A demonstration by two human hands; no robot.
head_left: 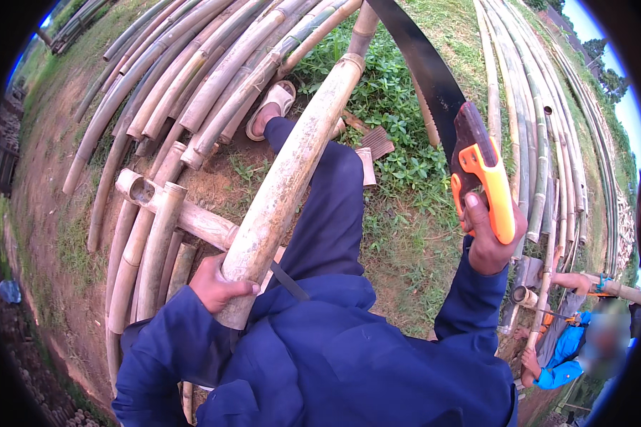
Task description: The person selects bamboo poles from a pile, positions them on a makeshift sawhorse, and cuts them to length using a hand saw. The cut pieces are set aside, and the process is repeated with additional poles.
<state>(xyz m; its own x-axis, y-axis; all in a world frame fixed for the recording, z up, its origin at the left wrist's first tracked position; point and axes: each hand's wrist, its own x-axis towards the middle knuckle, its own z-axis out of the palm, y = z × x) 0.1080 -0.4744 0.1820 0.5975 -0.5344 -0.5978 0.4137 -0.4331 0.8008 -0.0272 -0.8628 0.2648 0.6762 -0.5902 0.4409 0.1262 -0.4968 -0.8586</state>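
The left hand (217,285) curled tight round the near end of the bamboo pole (292,164), which slanted far over the leg (327,213); steadiness mattered here, that hold firm and the saw (470,128) well clear of the knee! Over on the right, the right hand (493,238) closed around its orange handle (502,203), the blade (424,64) raised toward the far side; contact with the pole, impossible to tell. Farther left, stacked poles (185,85); near right, a co-worker (563,356).
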